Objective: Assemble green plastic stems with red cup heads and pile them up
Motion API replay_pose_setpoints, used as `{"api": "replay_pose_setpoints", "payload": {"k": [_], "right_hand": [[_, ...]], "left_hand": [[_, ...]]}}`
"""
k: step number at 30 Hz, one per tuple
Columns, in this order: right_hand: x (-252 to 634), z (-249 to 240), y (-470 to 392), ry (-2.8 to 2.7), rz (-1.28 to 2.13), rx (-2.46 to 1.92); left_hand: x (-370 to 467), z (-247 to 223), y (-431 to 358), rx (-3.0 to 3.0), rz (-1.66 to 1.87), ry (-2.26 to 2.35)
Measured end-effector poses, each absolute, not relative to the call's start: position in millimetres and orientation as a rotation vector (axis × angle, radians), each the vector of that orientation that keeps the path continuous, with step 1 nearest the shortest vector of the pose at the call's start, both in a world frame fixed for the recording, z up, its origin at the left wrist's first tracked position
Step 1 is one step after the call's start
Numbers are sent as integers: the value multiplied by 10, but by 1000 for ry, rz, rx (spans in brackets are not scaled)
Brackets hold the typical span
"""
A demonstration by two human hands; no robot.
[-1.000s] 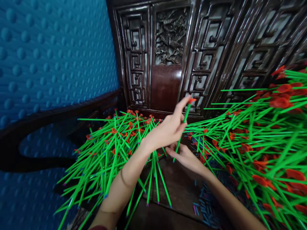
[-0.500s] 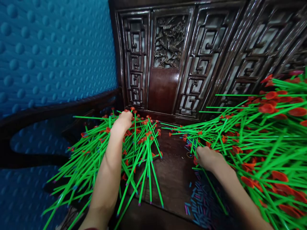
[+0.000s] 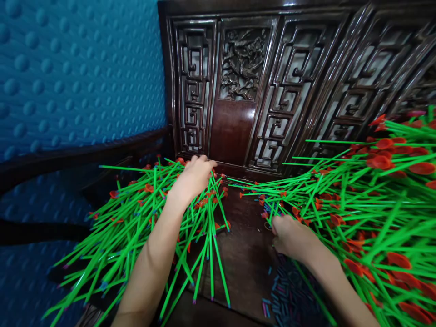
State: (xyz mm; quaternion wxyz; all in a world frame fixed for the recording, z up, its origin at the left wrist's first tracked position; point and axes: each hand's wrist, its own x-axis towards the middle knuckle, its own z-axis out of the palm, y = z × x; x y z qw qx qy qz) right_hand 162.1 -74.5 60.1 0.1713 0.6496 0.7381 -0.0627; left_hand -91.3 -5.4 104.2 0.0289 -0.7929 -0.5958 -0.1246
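Observation:
My left hand (image 3: 196,176) is over the far end of the left pile of green sticks (image 3: 136,227), many with red suction-cup tips. Its fingers are partly spread and nothing shows held in them. My right hand (image 3: 286,234) is closed at the near side of the right pile of green sticks (image 3: 340,195). A thin green stick (image 3: 311,286) slants down from beneath this hand, which appears to grip it; the fingertips are partly hidden.
Small blue and purple tube pieces (image 3: 289,295) lie heaped below my right wrist. Both piles rest on a dark wooden seat (image 3: 238,259). A carved wooden backrest (image 3: 233,131) rises behind, with a curved armrest (image 3: 85,150) and blue dotted padding (image 3: 78,68) at left.
My left hand has moved right across the left pile, its fingers looser. My right hand has shifted slightly left and nearer, with the green stick beneath it moving along.

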Motion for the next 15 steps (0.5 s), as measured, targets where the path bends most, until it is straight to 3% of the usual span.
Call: {"api": "replay_pose_setpoints", "payload": {"k": [6, 12, 15], "right_hand": [[1642, 720, -1021, 2649, -256, 1848], [1650, 907, -884, 3220, -1157, 1681], [1632, 983, -929, 3334, -1253, 1612]], "left_hand": [[-499, 1211, -428, -3055, -841, -1001], [-347, 1380, -789, -3297, -945, -217], [-284, 1396, -962, -3300, -894, -124]]}}
